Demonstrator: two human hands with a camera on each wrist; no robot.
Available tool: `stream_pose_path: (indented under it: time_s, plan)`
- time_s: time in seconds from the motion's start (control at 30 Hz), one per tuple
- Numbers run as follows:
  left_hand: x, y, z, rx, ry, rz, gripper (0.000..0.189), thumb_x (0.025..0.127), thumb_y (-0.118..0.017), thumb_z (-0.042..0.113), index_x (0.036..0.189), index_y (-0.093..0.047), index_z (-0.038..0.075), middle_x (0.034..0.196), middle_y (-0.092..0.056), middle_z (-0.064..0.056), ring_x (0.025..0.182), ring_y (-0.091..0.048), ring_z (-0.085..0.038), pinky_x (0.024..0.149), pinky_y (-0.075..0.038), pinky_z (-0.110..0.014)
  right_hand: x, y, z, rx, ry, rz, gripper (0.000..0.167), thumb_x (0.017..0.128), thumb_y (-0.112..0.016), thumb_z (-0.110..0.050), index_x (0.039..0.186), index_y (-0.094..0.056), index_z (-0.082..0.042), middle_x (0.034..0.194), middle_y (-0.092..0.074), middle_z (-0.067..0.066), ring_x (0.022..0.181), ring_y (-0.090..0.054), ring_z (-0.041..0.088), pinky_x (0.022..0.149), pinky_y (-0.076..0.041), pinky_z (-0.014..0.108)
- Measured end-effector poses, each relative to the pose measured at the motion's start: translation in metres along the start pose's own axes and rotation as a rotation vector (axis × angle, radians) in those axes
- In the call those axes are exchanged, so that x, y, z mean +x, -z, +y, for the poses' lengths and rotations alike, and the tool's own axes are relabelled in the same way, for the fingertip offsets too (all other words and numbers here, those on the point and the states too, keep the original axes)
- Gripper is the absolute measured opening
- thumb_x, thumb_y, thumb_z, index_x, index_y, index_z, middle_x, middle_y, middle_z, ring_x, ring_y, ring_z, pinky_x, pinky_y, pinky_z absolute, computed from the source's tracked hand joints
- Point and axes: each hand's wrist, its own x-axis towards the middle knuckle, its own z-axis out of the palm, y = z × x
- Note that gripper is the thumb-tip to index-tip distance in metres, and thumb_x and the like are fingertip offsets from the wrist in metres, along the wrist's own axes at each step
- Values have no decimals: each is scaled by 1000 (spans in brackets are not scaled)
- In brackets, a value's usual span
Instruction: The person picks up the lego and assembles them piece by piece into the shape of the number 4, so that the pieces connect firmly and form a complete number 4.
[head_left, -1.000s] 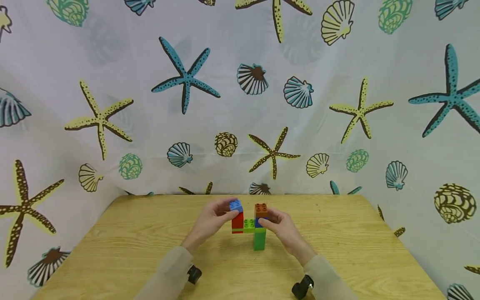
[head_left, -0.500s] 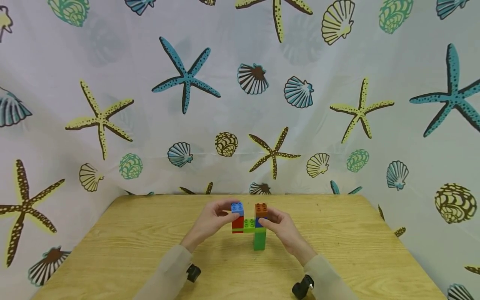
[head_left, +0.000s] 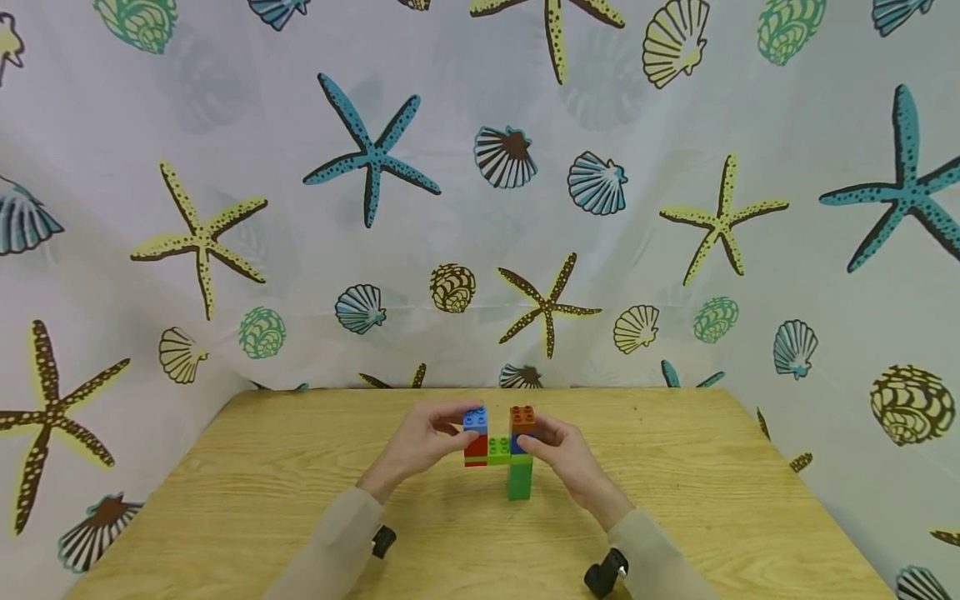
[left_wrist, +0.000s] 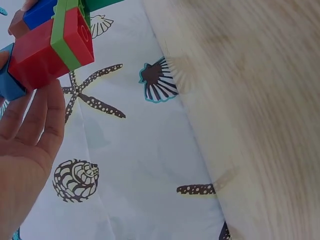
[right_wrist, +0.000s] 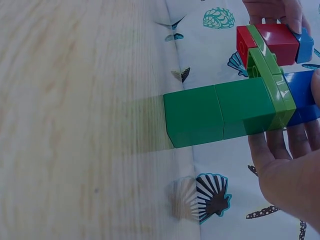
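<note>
A structure of toy building bricks stands at the middle of the table. Its right column has two green bricks (right_wrist: 195, 117) at the bottom, then lime green ones, a blue brick (right_wrist: 302, 95) and a brown brick (head_left: 522, 419) on top. A lime green brick (head_left: 498, 451) bridges to the left column, where a red brick (left_wrist: 42, 55) carries a light blue brick (head_left: 475, 418). Below the lime layer there, a smaller red brick (left_wrist: 79, 37) hangs over the table. My left hand (head_left: 420, 439) pinches the light blue brick, thumb in front. My right hand (head_left: 567, 461) grips the blue brick.
The bricks stand on a light wooden table (head_left: 262, 500). Behind it and along the sides hangs a white cloth (head_left: 480, 225) printed with starfish and shells. Small black devices (head_left: 606, 573) sit at both wrists.
The light blue brick, tilted and slightly left before, has come down and right with my left hand and now sits square over the red brick. My right hand has stayed in place.
</note>
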Motion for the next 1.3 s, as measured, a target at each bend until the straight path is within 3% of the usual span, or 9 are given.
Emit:
stream_pose_path:
  time_s: [0.2, 0.43, 0.6, 0.7, 0.83, 1.07, 1.3]
  plan:
    - [-2, -4, 0, 92, -31, -24, 45, 91, -72, 20, 134, -61, 15, 116, -69, -10, 99, -68, -24, 81, -58, -32, 0, 0, 0, -9, -2, 6, 55, 92, -69, -28, 141, -52, -9, 131, -62, 13, 115, -60, 17, 107, -43, 41]
    - [-10, -13, -6, 83, -22, -88, 67, 90, -73, 26, 149, -41, 33, 128, -59, -7, 106, -67, -27, 84, -58, -36, -1, 0, 1, -12, -4, 4, 55, 93, -69, -28, 142, -52, -9, 131, -61, 12, 117, -60, 18, 108, -42, 44]
    - [-12, -16, -10, 152, -79, -111, 91, 82, -80, 14, 152, -29, 42, 134, -54, -5, 105, -66, -22, 83, -58, -38, 0, 0, 1, -8, 6, 0, 54, 94, -68, -26, 142, -51, -8, 132, -61, 13, 117, -60, 18, 109, -41, 43]
    - [-12, -18, -13, 218, -100, -115, 103, 77, -83, 6, 153, -22, 41, 135, -52, -5, 104, -65, -19, 84, -57, -35, 0, -1, 0, 1, 11, -6, 54, 94, -67, -25, 142, -51, -8, 132, -61, 13, 117, -60, 17, 109, -42, 43]
    - [-12, -19, -15, 287, -126, -107, 106, 76, -82, 3, 154, -20, 38, 132, -54, -6, 101, -65, -17, 83, -57, -28, 1, 0, 0, 3, 15, -9, 53, 94, -67, -25, 142, -51, -8, 133, -60, 15, 117, -60, 17, 109, -42, 43]
    - [-9, -20, -15, 261, -112, -104, 102, 77, -81, -1, 153, -24, 37, 124, -58, -7, 97, -65, -17, 81, -58, -39, 2, 1, 1, 5, 10, -5, 53, 94, -67, -25, 142, -51, -8, 133, -60, 15, 116, -61, 17, 108, -42, 42]
    - [-9, -19, -15, 253, -145, -80, 99, 75, -82, -2, 152, -30, 33, 123, -59, -8, 94, -66, -17, 78, -59, -34, 2, 1, 2, 2, 12, -2, 54, 94, -67, -25, 142, -51, -8, 133, -60, 15, 116, -61, 17, 108, -42, 42]
